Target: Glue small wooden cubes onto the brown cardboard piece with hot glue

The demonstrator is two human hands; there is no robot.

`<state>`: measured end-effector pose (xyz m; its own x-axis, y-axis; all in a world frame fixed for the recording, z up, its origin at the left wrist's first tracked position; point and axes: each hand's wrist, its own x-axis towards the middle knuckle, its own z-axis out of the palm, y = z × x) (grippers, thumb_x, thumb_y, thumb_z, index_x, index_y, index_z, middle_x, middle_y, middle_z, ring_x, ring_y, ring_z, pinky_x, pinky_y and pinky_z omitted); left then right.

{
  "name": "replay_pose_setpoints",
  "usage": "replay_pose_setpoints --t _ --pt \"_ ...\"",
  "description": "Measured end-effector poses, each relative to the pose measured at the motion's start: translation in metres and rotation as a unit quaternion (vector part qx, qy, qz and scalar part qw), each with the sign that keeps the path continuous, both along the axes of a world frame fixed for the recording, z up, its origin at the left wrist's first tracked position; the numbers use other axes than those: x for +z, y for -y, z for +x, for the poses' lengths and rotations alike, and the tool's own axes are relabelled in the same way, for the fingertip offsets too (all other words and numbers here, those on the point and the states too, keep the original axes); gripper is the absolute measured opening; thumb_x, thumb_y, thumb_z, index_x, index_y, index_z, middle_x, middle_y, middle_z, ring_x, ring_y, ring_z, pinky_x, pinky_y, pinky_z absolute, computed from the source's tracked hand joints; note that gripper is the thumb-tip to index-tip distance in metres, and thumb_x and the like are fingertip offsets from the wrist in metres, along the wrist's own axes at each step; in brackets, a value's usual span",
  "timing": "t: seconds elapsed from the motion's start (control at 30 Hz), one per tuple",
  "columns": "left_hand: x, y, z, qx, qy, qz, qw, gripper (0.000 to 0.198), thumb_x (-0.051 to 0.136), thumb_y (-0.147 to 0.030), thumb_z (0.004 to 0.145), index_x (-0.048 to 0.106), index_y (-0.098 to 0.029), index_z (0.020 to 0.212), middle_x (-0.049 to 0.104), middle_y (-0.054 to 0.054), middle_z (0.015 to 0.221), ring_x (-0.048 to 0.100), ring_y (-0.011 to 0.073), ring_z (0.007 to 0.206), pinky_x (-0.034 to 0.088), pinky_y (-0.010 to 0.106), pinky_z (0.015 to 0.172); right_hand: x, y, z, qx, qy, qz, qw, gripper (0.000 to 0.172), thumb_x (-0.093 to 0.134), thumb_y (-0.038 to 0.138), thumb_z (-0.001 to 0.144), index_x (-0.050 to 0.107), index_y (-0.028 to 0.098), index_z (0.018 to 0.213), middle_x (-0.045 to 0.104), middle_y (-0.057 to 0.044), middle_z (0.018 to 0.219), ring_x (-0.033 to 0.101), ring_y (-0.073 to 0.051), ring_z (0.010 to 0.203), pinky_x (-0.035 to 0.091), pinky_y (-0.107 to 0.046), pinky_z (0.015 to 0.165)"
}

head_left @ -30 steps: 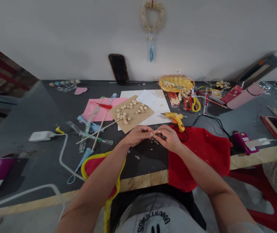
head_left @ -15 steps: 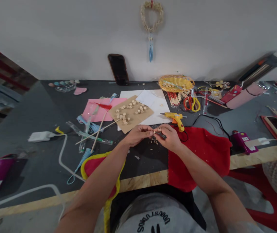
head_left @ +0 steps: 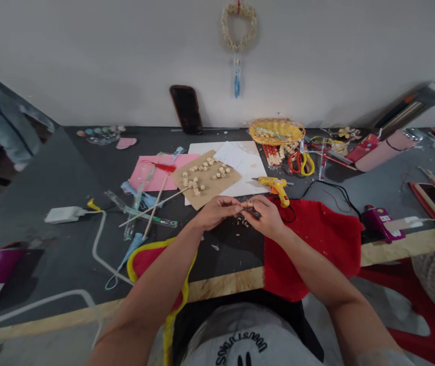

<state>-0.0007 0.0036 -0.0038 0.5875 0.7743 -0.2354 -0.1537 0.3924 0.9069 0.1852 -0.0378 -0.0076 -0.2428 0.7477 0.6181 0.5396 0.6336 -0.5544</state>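
Note:
My left hand [head_left: 222, 212] and my right hand [head_left: 263, 215] meet fingertip to fingertip above the dark table. Both are closed in a pinch; what sits between the fingertips is too small and covered to make out. A dark, slim object, partly hidden, shows under my right fingers. Right below the hands lie small pale wooden bits [head_left: 243, 222]. Beyond my left hand, several little wooden cube clusters [head_left: 192, 184] rest on a brown paper sheet [head_left: 217, 190]. A yellow glue gun [head_left: 276, 187] lies just past my right hand.
Red cloth [head_left: 316, 229] lies under my right forearm. Scissors [head_left: 301, 162] and a yellow basket [head_left: 277, 131] stand behind. Thin sticks [head_left: 154, 207], blue tassels [head_left: 131, 250] and a white cable [head_left: 97, 244] are at left. A phone [head_left: 186, 109] leans on the wall.
My hands keep nearly the same place and pinch; the pale bit seen between the fingertips earlier is now barely visible. At far left, a person's legs have come into view.

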Motion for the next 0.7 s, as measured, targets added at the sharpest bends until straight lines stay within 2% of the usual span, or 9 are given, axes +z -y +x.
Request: replay_pose_setpoints --t 0.43,0.7 --pt "-0.0020 -0.0005 -0.0002 0.007 0.007 -0.012 1.000 0.032 0.088 -0.032 0.057 0.073 -0.010 0.075 0.065 0.002 0.064 0.056 0.0092 0.060 0.042 0.022 0.061 -0.0009 0.0000 -0.0015 0.014 0.008 -0.007 1.000 0.010 0.060 0.023 0.087 0.067 0.021 0.094 0.067 -0.008 0.088 0.065 -0.018 0.086 0.058 -0.032 0.077" --pt "0.0000 -0.0003 -0.0010 0.005 0.041 -0.032 0.999 0.033 0.086 -0.035 0.061 0.075 -0.010 0.081 0.067 0.004 0.066 0.057 0.0087 0.060 0.044 0.021 0.061 -0.0005 0.0009 -0.0028 -0.004 -0.006 -0.018 1.000 0.010 0.059 0.025 0.089 0.067 0.021 0.093 0.066 -0.008 0.088 0.066 -0.018 0.084 0.059 -0.032 0.075"
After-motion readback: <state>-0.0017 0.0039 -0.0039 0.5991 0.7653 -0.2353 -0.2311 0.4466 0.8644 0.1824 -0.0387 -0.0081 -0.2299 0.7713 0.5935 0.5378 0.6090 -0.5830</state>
